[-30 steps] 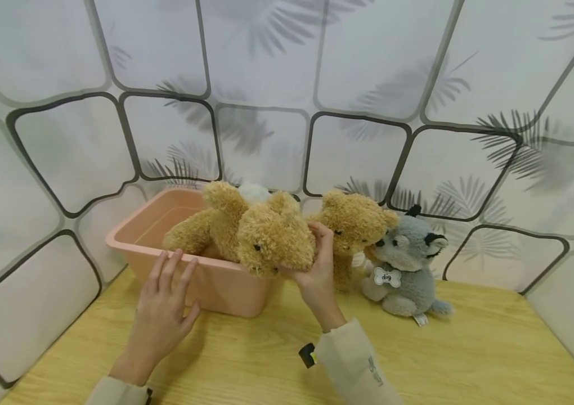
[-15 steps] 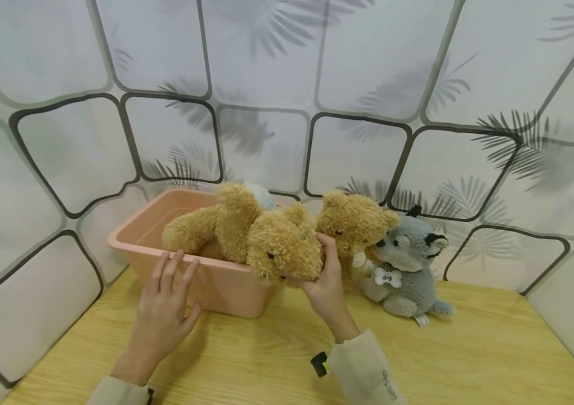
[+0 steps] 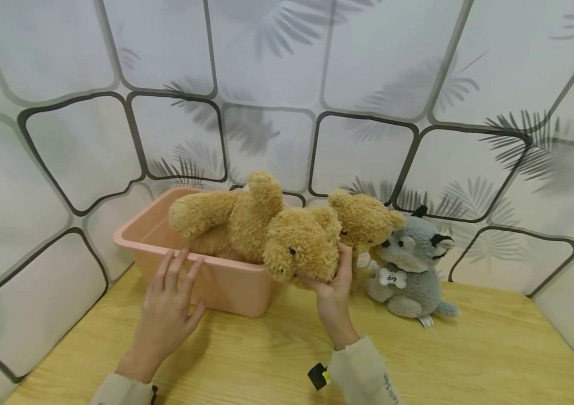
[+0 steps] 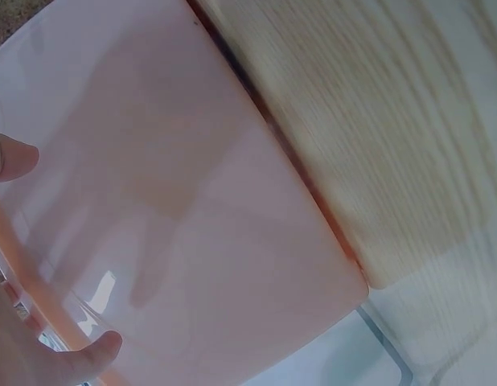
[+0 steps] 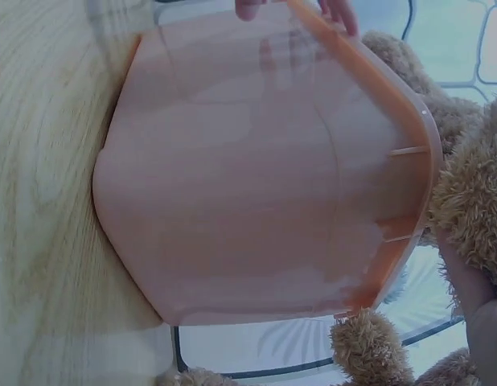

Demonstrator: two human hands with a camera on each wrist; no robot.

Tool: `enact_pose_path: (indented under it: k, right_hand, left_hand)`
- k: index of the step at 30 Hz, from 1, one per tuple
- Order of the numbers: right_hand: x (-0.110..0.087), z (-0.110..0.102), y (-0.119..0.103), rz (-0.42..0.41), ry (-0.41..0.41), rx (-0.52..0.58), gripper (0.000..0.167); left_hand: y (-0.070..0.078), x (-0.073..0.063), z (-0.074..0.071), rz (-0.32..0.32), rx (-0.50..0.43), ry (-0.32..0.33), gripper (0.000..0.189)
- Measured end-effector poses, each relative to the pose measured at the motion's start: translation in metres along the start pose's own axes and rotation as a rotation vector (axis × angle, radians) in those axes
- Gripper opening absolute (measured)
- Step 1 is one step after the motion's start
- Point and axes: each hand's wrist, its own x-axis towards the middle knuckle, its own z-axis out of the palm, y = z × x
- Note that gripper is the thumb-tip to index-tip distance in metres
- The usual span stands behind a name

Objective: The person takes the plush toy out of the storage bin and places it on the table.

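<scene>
A golden-brown teddy bear [image 3: 254,225] lies across the pink plastic bin [image 3: 231,287], its legs over the opening and its head out past the right end. My right hand [image 3: 335,292] grips the bear's head by the muzzle, thumb below and fingers on the far side. My left hand [image 3: 165,309] rests its fairly straight fingers on the bin's front rim, the thumb apart from them. In the right wrist view, fingertips [image 5: 341,12] show at the rim, and the held bear's fur [image 5: 474,193] fills the right edge.
To the right of the bin sits a second golden-brown bear [image 3: 368,216], partly behind the held one. Beside it is a grey plush dog [image 3: 418,275] with a bone-shaped tag [image 3: 392,278]. All stand on a wooden table [image 3: 449,360] enclosed by patterned curtains [image 3: 277,56].
My right hand has drawn the bear's head to the right, past the bin's end. The bear's body now hides a whitish thing seen behind it before. My left hand stays on the rim.
</scene>
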Motion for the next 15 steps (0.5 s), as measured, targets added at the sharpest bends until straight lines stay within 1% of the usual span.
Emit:
enact_pose_path:
  k: [3, 10, 13, 15]
  right_hand:
    - [0.000, 0.000, 0.001, -0.001, 0.030, 0.053, 0.063]
    - [-0.001, 0.001, -0.003, 0.040, 0.083, 0.161, 0.065]
    - [0.000, 0.000, -0.007, 0.088, 0.118, 0.256, 0.069]
    - [0.001, -0.002, -0.010, 0.142, 0.153, 0.336, 0.079]
  left_hand:
    - [0.001, 0.000, 0.000, -0.001, 0.002, -0.007, 0.062]
    - [0.000, 0.000, 0.000, 0.002, 0.008, -0.005, 0.063]
    - [0.000, 0.000, 0.000, 0.002, 0.012, -0.009, 0.064]
    - [-0.001, 0.000, 0.000, 0.001, 0.017, -0.015, 0.064]
